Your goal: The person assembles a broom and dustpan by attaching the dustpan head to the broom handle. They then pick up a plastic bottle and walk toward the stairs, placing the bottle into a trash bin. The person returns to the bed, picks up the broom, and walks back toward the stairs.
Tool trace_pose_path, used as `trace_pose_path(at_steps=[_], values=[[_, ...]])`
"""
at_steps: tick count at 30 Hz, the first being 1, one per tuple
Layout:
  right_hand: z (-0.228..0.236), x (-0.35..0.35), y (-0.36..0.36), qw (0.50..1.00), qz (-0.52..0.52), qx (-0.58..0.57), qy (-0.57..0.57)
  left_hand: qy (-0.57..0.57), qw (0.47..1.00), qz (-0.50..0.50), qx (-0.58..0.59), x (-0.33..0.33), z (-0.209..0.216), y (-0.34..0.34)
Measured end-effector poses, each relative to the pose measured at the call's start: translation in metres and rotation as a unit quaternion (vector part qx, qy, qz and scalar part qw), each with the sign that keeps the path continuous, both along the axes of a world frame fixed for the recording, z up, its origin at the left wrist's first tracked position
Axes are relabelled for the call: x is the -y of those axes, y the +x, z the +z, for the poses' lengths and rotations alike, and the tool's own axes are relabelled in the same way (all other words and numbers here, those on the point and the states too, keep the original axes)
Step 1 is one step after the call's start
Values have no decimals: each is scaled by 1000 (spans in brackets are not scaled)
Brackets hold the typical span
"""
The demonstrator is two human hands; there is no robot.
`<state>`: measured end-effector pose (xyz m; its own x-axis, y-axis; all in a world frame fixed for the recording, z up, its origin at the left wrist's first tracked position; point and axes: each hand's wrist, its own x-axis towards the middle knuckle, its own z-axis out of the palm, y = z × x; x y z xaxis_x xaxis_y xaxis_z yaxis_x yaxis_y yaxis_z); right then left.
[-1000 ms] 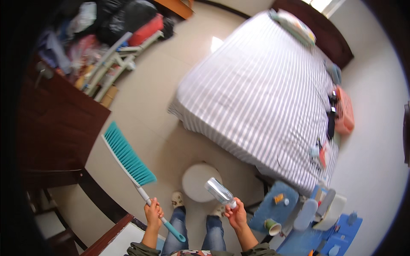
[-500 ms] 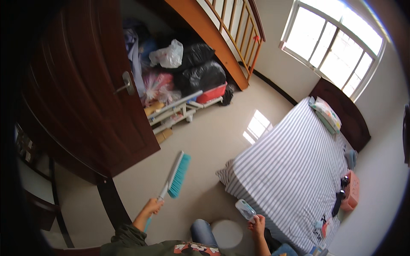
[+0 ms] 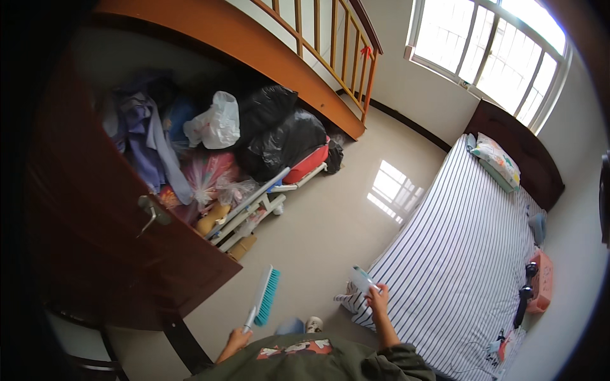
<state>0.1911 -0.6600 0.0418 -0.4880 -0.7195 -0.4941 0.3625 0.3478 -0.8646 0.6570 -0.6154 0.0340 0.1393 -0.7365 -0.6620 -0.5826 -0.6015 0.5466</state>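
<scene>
My left hand (image 3: 237,340) is closed around the handle of a bed brush (image 3: 259,300). Its pale back and teal bristles point away from me, above the tiled floor. In my right hand (image 3: 378,301), at the near left corner of the bed (image 3: 438,260), is a flat clear piece with pale-blue edges (image 3: 361,277). Its shape resembles a phone case, but I cannot tell its kind for sure. A striped sheet covers the bed, and my right hand is above its edge.
A dark red door (image 3: 121,254) stands ajar at the left. Behind it, bags, clothes and a white rack (image 3: 244,222) are piled under the staircase (image 3: 267,63). A pillow (image 3: 497,159) lies at the bed's head. A pink basket (image 3: 541,282) and cables line its right side.
My view has shifted toward the door and bed. The round stool has left view, and a shoe now shows. My right hand has risen with the clear piece; the brush stays in my left.
</scene>
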Motion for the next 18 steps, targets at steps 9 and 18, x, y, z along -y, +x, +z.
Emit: trace_pose_path(at_steps=[9,18], values=[[-37,224,-49,999,-2,-28,27,5,994,-67,-88,253,-5,-52],[-52,209,-179,931,-335,86,116,90,965,-214,-123,535,14,-217]])
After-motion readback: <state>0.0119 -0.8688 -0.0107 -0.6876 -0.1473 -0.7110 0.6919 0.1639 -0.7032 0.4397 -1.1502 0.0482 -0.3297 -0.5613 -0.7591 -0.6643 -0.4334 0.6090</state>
